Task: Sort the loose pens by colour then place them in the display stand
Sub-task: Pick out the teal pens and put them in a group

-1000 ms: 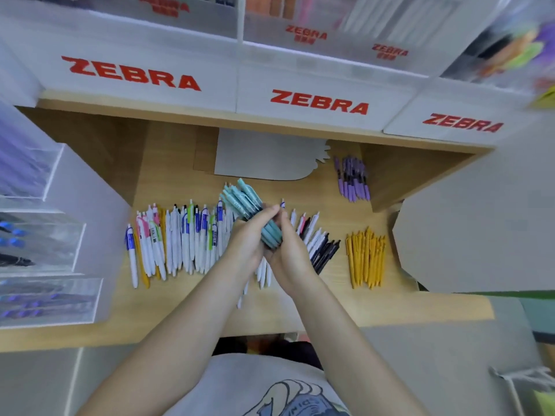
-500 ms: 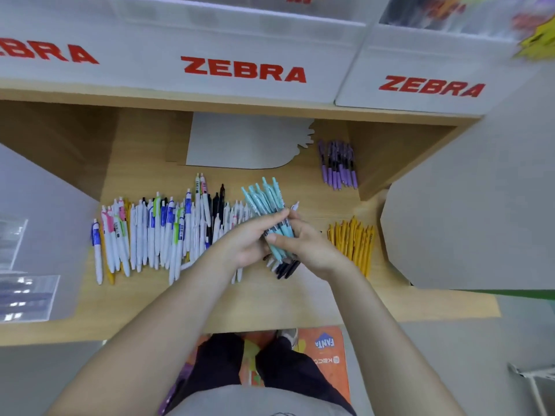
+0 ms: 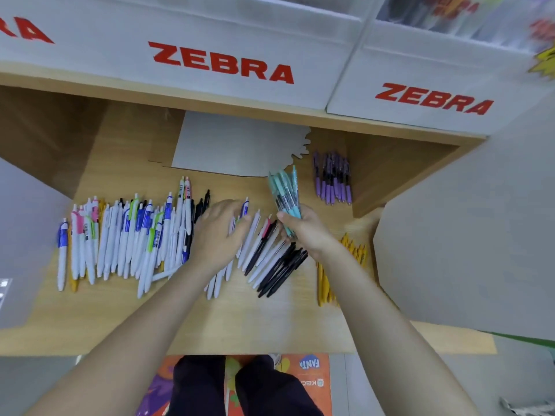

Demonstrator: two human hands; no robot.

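A bundle of teal pens (image 3: 285, 190) stands upright in my right hand (image 3: 306, 229), which is closed around its lower ends. My left hand (image 3: 217, 232) lies flat, fingers apart, on the spread of loose white pens (image 3: 126, 238) with blue, pink and green clips. Black pens (image 3: 282, 267) lie in a slanted group just below my right hand. A purple pen pile (image 3: 332, 178) sits at the back right and a yellow pen pile (image 3: 326, 283) at the front right, partly hidden by my right forearm.
The pens lie on a wooden shelf (image 3: 240, 322) under white ZEBRA display boxes (image 3: 222, 61). A grey card (image 3: 237, 145) leans at the back. Grey panels stand at the left (image 3: 21, 235) and right (image 3: 468, 235) sides of the shelf.
My hands have parted: the right hand alone now carries the teal bundle up and to the right, while the left hand has dropped flat onto the loose white pens. The camera view moved closer.
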